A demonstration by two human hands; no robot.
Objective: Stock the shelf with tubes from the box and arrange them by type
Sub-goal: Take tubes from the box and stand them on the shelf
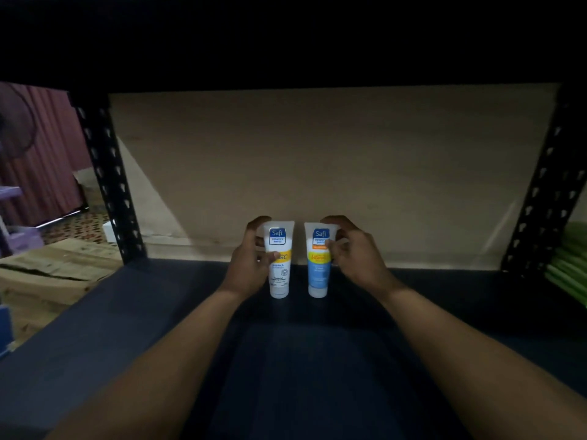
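Two Safi tubes stand cap-down side by side near the back of the dark shelf board [158, 312]. The white tube [279, 268] with a yellow band is on the left; my left hand [251, 265] grips it, fingers curled round its back and thumb across the front. The blue tube [318, 274] with a yellow band is on the right; my right hand [355, 252] holds it from its right side with curled fingers. A small gap separates the two tubes. The box is not in view.
Black perforated uprights stand at the left [108, 176] and right [540, 201] of the shelf, with a beige back panel [317, 160] behind. A wooden crate [54, 274] lies outside on the left. Green items [571, 265] sit at the far right.
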